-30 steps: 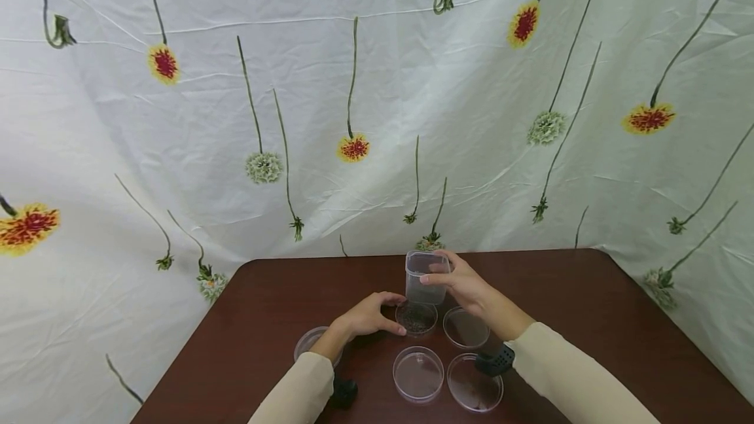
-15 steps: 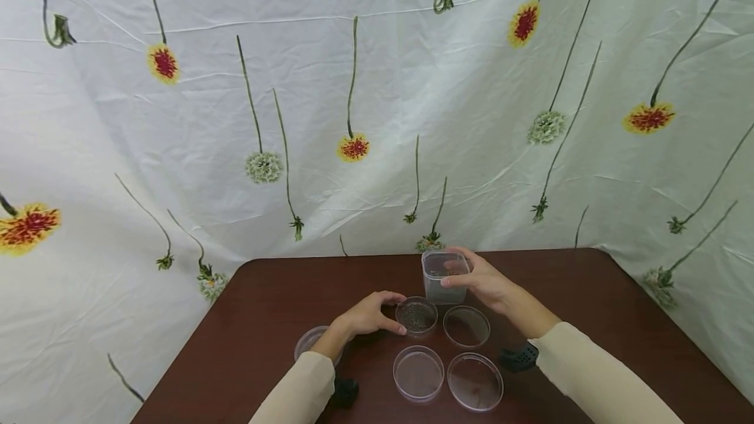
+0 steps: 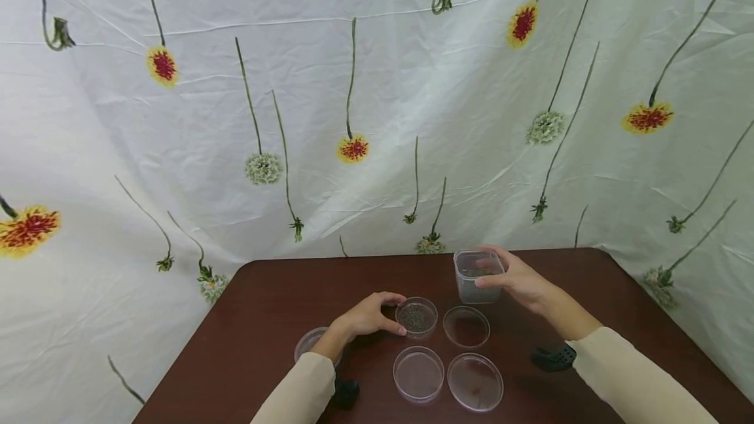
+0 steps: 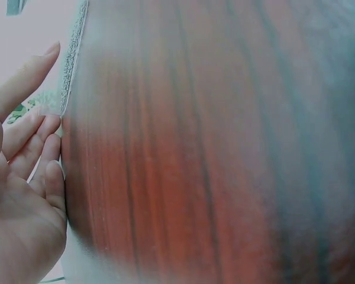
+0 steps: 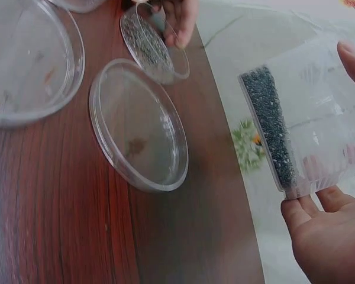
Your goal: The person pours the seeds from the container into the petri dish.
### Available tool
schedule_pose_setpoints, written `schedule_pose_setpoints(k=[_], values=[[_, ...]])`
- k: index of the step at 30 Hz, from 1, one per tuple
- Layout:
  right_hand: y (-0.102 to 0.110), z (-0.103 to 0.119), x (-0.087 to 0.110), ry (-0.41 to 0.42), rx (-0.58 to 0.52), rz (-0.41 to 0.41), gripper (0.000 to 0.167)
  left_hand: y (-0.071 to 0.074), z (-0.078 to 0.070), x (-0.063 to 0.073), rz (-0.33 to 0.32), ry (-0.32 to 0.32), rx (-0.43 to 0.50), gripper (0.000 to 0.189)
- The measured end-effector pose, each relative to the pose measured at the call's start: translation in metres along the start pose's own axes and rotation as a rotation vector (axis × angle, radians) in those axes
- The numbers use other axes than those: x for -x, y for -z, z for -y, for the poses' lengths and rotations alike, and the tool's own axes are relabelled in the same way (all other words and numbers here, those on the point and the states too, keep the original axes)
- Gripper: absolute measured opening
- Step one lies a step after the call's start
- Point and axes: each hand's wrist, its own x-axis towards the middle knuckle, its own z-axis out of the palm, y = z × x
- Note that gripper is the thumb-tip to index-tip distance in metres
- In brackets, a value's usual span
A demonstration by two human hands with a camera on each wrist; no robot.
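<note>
My right hand grips a clear plastic container, thumb on the near side and fingers behind. A layer of dark granules lies along the container's bottom in the right wrist view. My left hand holds the left side of a small clear petri dish, its thumb at the near edge and fingertips at the far edge. Dark granules are spread over that dish's bottom. In the left wrist view the left hand shows at the left, fingertips by the dish edge.
A clear dish stands right of the granule dish, with two larger clear dishes, one left and one right, nearer me. Another dish is partly hidden under my left forearm. The brown table ends before a flowered cloth.
My right hand has carried the container to the right, from behind the granule dish to beyond the dish on its right. The left hand has stayed at its dish.
</note>
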Motion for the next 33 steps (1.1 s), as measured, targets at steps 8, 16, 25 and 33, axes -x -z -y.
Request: schedule_pose_setpoints(k=[8, 16, 25, 33], values=[[0.023, -0.002, 0.016, 0.012, 0.035, 0.003, 0.085, 0.001, 0.001, 0.001, -0.010, 0.010, 0.031, 0.065], [0.045, -0.012, 0.033, 0.013, 0.081, -0.009, 0.082, 0.001, 0.002, 0.000, -0.021, 0.022, 0.044, 0.064], [0.071, -0.031, 0.055, 0.027, 0.081, 0.017, 0.059, -0.002, 0.002, 0.003, -0.037, 0.033, 0.096, 0.064], [0.103, -0.049, 0.078, -0.032, 0.112, 0.083, 0.060, -0.002, 0.003, 0.003, -0.029, 0.030, 0.082, 0.064]])
